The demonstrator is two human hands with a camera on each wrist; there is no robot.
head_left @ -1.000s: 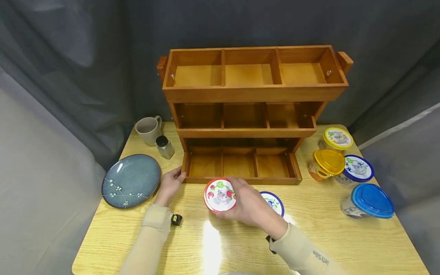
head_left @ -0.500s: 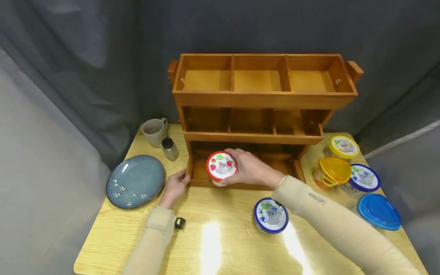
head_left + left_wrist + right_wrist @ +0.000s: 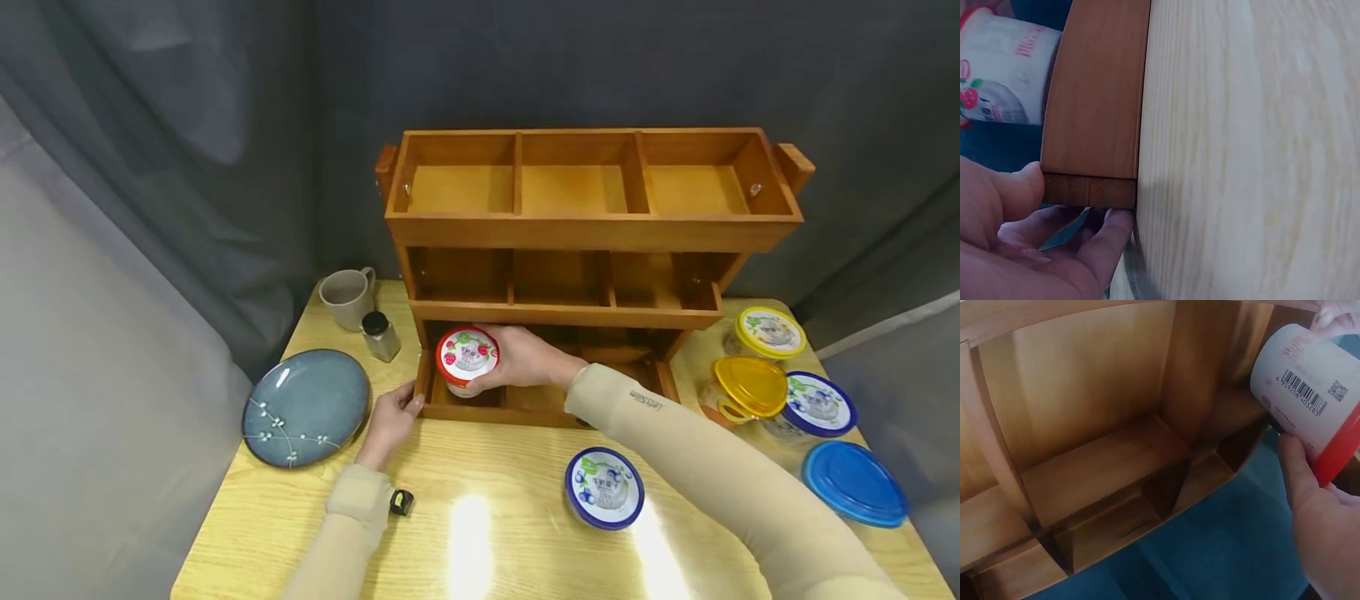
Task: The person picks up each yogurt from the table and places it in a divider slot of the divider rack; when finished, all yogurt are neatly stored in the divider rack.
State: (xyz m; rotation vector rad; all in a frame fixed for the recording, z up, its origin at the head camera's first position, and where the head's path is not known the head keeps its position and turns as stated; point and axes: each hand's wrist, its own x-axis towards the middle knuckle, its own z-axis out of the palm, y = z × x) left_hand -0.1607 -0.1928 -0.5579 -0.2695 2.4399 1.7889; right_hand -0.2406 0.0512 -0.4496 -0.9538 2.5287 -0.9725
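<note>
My right hand (image 3: 522, 358) grips a paper tub (image 3: 467, 357) with a red-rimmed lid and strawberry pictures. It holds the tub upright at the left compartment of the bottom tray (image 3: 517, 417) of a three-tier wooden organizer (image 3: 592, 232). Part of the tray's inside is hidden behind that hand and sleeve. At the tray's left front corner, my left hand (image 3: 390, 423) pinches the wood between thumb and fingers; the left wrist view has the thumb on one side and fingers on the other. A blue-rimmed blueberry tub (image 3: 604, 488) stands on the table in front of the organizer.
To the left are a blue plate (image 3: 307, 408), a grey mug (image 3: 347, 300) and a black-capped jar (image 3: 381, 337). Several lidded tubs crowd the right side, with yellow (image 3: 771, 332) and blue lids (image 3: 855, 483). Dark curtains (image 3: 600, 67) hang behind the wooden table (image 3: 480, 517).
My right hand has carried the strawberry tub from over the table forward into the left part of the bottom tray, uncovering the blueberry tub. My left hand stays at the tray's corner.
</note>
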